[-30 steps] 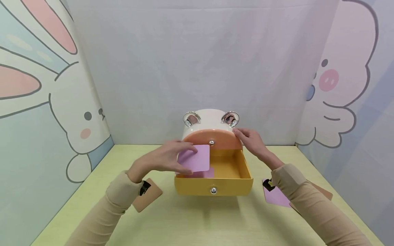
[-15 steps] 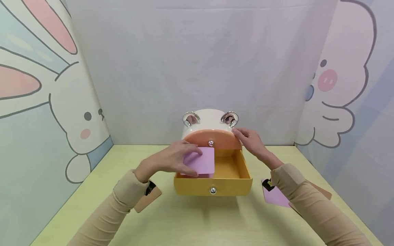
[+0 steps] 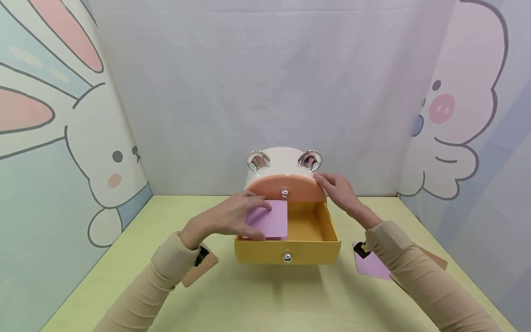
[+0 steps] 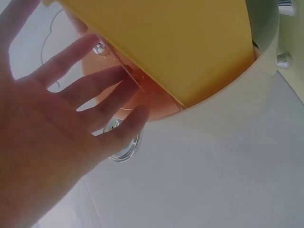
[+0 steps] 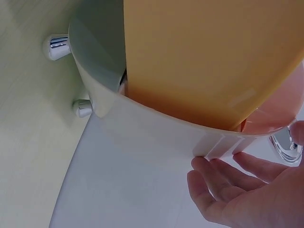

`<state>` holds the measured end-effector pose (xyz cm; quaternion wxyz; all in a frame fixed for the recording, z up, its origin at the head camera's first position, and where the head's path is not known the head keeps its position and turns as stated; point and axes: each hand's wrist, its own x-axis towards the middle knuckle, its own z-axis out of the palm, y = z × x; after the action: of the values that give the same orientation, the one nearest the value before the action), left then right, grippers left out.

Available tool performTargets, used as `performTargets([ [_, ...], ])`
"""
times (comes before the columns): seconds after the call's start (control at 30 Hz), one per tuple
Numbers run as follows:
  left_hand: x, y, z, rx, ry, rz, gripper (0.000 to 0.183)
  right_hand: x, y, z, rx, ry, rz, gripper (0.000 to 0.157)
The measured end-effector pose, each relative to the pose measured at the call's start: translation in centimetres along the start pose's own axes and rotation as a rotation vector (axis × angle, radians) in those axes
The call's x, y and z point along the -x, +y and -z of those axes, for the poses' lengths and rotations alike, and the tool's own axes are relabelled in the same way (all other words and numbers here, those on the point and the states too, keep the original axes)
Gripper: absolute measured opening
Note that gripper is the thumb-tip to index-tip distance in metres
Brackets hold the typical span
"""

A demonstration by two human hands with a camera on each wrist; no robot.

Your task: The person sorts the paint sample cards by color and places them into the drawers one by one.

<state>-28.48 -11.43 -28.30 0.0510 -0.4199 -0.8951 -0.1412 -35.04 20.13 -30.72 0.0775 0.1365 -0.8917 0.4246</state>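
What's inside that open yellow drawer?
The left hand holds a lilac card in or just over the drawer; yellow floor shows to the card's right. What lies beneath it is covered.

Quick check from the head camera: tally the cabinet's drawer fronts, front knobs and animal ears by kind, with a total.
Drawer fronts: 2, the orange upper front and the yellow lower front
Silver knobs: 2, the upper knob and the lower knob
Silver-rimmed ears: 2, the left ear and the right ear
Total: 6
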Motion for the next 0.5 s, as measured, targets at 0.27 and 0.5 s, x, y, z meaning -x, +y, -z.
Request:
performTargets([
  [0.27,-0.3,-1.4,-0.1,0.102,0.380,-0.043,0.037,1.0,1.6,1.2,0.024,-0.016,-0.001,0.065],
  [0.5,-1.9,-3.2,-1.1,0.077,0.570,0.006,0.041,3.4,6.0,2.6,0.309,-0.115,0.075,0.075],
])
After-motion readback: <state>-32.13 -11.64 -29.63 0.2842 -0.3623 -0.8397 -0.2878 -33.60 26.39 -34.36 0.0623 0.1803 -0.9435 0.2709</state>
